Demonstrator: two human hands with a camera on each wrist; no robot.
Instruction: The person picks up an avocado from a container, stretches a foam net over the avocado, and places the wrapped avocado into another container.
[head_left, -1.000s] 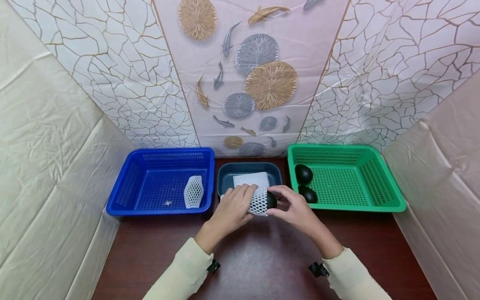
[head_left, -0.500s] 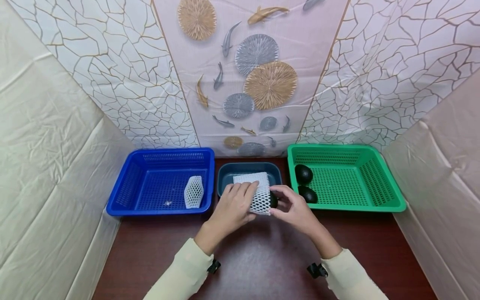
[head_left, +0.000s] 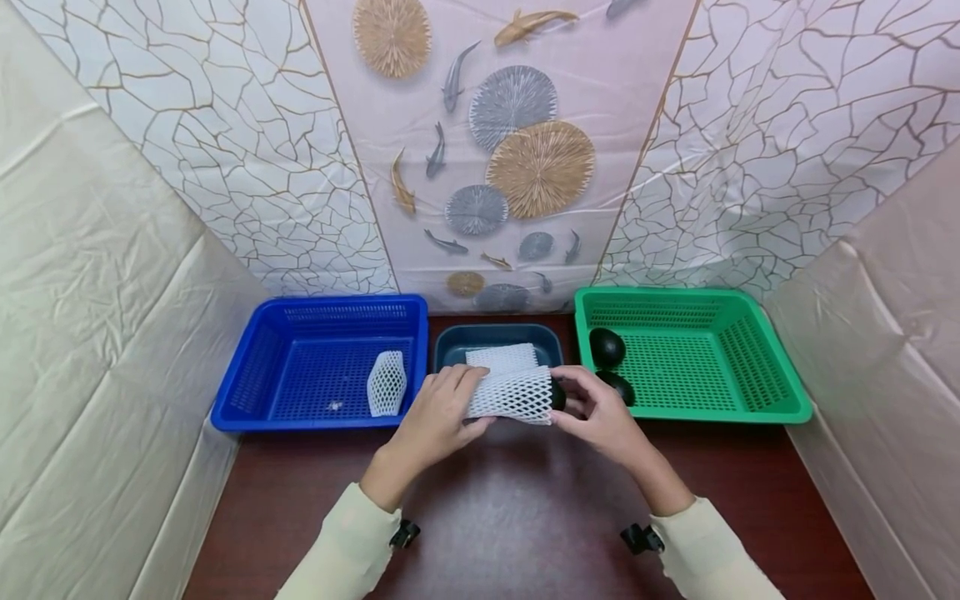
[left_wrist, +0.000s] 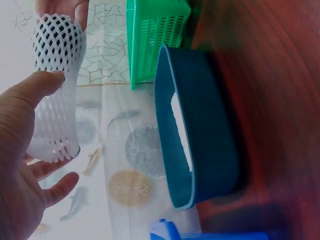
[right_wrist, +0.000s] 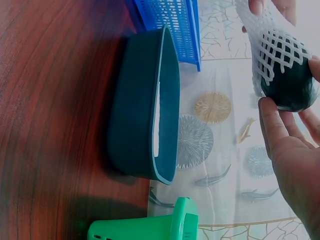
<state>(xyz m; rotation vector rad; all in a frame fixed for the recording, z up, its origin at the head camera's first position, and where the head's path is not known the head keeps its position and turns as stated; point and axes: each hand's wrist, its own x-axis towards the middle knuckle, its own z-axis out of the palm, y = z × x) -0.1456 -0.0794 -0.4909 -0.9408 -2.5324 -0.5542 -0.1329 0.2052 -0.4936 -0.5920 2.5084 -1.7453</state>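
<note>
Dark reddish-brown, wood-grained tabletop (head_left: pixel 517 533) spreads out nearest to us, glossy in the middle. Over it reach two cream-coloured cloth sleeves (head_left: pixel 348 533), with a small black clip-like device (head_left: pixel 641 539) at each wrist. Beyond, we see the left hand (head_left: pixel 438 417) grasping a white foam mesh sleeve (head_left: pixel 517 394), its thumb lying across the netting. Opposite, the right hand (head_left: pixel 600 417) grasps the bare end of a smooth, blackish-green oval fruit (right_wrist: pixel 290 87) between thumb and fingers, at the mesh's open mouth. We find the fruit partly inside that mesh, held up off the table, between the hands. Just behind stands a teal, round-cornered plastic tray (head_left: pixel 450 337) holding flat white foam netting (head_left: pixel 502 357). To its left, we see a blue perforated plastic basket (head_left: pixel 300 367) with a bulging white mesh bundle (head_left: pixel 387 383) near its right wall; to its right, a green perforated plastic basket (head_left: pixel 690 367) carries two dark oval fruits (head_left: pixel 607 348) along its left wall. Farthest off hangs a pale fabric backdrop (head_left: pixel 517 267), printed with fish, gold and grey discs, and cracked-line panels.
</note>
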